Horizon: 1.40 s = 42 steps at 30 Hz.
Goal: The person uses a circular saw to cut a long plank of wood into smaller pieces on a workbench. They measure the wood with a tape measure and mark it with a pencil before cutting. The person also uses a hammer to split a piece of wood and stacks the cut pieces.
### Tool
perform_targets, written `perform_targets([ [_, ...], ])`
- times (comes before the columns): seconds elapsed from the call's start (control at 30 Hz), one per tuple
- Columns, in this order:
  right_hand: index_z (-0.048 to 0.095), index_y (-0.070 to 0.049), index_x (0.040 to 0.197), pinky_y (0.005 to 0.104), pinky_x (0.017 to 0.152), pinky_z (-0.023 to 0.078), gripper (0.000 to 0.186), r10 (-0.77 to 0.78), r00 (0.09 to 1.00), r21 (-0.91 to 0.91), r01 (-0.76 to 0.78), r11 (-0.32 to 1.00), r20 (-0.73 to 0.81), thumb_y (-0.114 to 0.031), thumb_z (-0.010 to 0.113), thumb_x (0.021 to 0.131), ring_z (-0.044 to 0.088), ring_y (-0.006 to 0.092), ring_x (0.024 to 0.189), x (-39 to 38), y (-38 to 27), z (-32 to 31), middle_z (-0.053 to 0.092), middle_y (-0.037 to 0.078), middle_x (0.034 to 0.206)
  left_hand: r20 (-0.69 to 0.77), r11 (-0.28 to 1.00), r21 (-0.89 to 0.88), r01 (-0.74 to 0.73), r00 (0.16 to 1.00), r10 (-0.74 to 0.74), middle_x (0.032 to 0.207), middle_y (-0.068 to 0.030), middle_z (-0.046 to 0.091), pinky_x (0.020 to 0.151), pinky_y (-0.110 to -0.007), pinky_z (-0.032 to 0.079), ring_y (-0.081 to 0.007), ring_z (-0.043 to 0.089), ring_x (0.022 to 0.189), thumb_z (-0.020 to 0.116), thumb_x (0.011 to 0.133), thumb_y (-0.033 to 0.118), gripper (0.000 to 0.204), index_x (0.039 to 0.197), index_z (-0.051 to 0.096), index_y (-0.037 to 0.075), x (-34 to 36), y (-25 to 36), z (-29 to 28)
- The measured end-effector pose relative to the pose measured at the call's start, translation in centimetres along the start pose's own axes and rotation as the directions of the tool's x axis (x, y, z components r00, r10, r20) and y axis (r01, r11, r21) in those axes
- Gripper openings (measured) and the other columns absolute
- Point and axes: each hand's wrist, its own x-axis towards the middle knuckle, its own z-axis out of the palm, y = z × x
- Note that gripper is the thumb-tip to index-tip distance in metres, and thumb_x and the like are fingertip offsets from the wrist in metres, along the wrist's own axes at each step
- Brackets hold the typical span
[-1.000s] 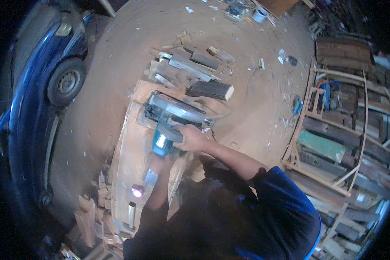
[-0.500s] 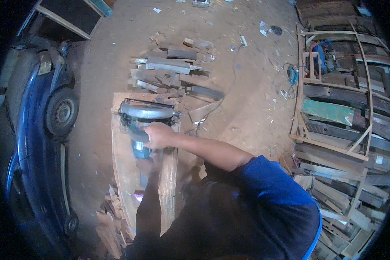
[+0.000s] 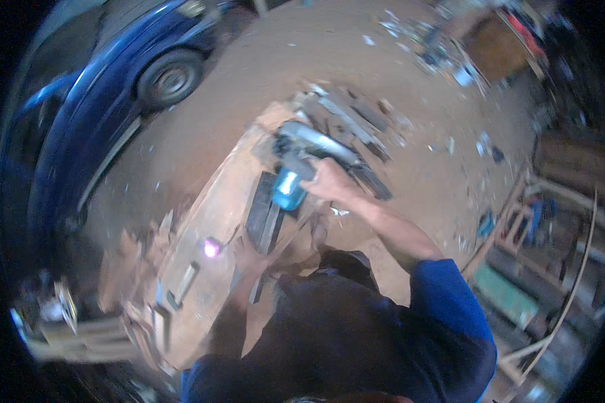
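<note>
In my right hand [image 3: 331,181] is the rear handle of a circular saw [image 3: 290,189], with a teal motor body and a silver blade guard. The saw sits over the far end of a dark wooden board [image 3: 267,209], which lies lengthwise on a pale wooden workbench [image 3: 208,208]. My left hand [image 3: 249,258] is closed round the near part of that board, its fingers blurred by motion. Whether the blade touches the wood is hidden by the saw's body.
Beyond the bench lie wood offcuts [image 3: 356,111]. A small pink light [image 3: 212,248] and a wooden-handled tool [image 3: 183,285] rest on the bench. A blue car [image 3: 107,87] stands at left; stacked planks and a wooden frame [image 3: 585,248] are at right.
My view has swung, so the bench now slants across it. My left hand, formerly blurred close behind the saw, is now farther back on the board. The saw stays in my right hand.
</note>
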Motion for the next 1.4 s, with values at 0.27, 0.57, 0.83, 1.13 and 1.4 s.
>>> perform_targets([
  [0.27, 0.070, 0.000, 0.105, 0.0502, 0.069, 0.061, 0.026, -0.269, 0.850, -0.630, 0.519, 0.578, 0.454, -0.018, 0.063, 0.087, 0.076, 0.0373, 0.083, 4.9, -7.6, 7.2, 0.074, 0.023, 0.094, -0.397, 0.965, -0.236, 0.115, 0.895, -0.204, 0.156, -0.0393, 0.021, 0.121, -0.051, 0.028, -0.0512, 0.025, 0.148, 0.090, 0.067, 0.051, 0.137, 0.156, 0.008, -0.012, -14.0, -15.3, 1.5],
  [0.57, 0.079, -0.018, 0.105, 0.0412, 0.076, 0.055, 0.020, -0.152, 0.625, -0.641, 0.761, -0.101, 0.766, -0.020, 0.064, 0.091, 0.073, 0.0225, 0.099, -0.5, 2.8, 29.6, 0.077, 0.004, 0.107, -0.779, 0.931, -0.357, 0.072, 0.528, -0.339, 0.142, -0.0368, 0.036, 0.109, -0.058, 0.036, -0.0505, 0.041, 0.131, 0.090, 0.064, 0.049, 0.132, 0.158, 0.014, -0.005, -21.1, -19.1, -1.1],
  [0.83, 0.075, -0.013, 0.117, 0.0422, 0.094, 0.053, 0.027, -0.475, 0.762, -0.898, 0.383, -0.215, 0.439, -0.018, 0.062, 0.094, 0.065, 0.0263, 0.122, 7.3, 10.0, 32.3, 0.071, 0.008, 0.129, -0.660, 0.684, -0.728, -0.042, 0.314, -0.683, 0.143, -0.0331, 0.040, 0.114, -0.054, 0.034, -0.0483, 0.042, 0.134, 0.087, 0.067, 0.054, 0.132, 0.160, 0.012, -0.002, -20.9, -34.0, -6.7],
  [1.13, 0.071, -0.006, 0.114, 0.0472, 0.098, 0.050, 0.030, -0.249, 0.843, -0.874, 0.426, -0.232, 0.477, -0.025, 0.064, 0.092, 0.065, 0.0322, 0.116, -11.9, -8.9, 36.7, 0.071, 0.016, 0.121, -0.167, 0.181, -0.977, -0.117, -0.119, -0.979, 0.154, -0.0360, 0.031, 0.121, -0.053, 0.027, -0.0494, 0.033, 0.143, 0.088, 0.070, 0.053, 0.129, 0.161, 0.012, 0.002, -21.9, -63.4, -3.4],
  [1.4, 0.068, 0.001, 0.119, 0.0453, 0.096, 0.051, 0.040, 0.036, 0.926, -0.862, 0.335, 0.379, 0.375, -0.024, 0.068, 0.088, 0.067, 0.0343, 0.111, -17.5, -16.7, 46.6, 0.070, 0.023, 0.119, 0.547, -0.562, -0.827, 0.030, -0.188, -0.816, 0.153, -0.0347, 0.032, 0.114, -0.060, 0.036, -0.0483, 0.040, 0.141, 0.080, 0.067, 0.074, 0.142, 0.163, 0.000, 0.007, -23.2, -84.3, -8.7],
])
